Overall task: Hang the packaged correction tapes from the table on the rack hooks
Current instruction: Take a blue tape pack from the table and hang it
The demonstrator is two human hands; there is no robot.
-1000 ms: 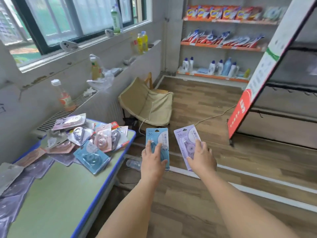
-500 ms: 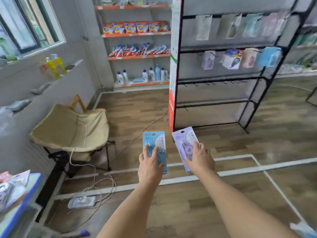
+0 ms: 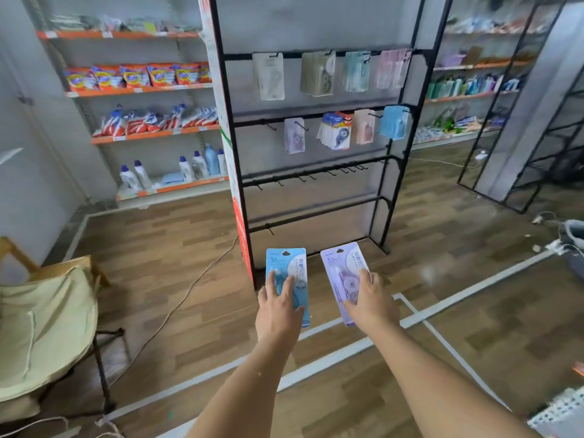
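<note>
So the view has swung right since a second ago; the table with the pile of packs is gone from view and the black rack (image 3: 316, 137) now sits dead ahead, much nearer than half a second back; the folding chair (image 3: 47, 327) has slid to the left edge. The left hand (image 3: 278, 308) still holds the blue correction tape pack (image 3: 286, 267), fingers (image 3: 289, 287) spread over its front, thumb hidden behind; the right hand (image 3: 369, 301) still grips the purple correction tape pack (image 3: 343, 270) the same way. Both packs stay upright, side by side, low in front of the rack; the upper two bars already carry hanging packs, and the hooks (image 3: 316, 177) on the third bar are bare.
</note>
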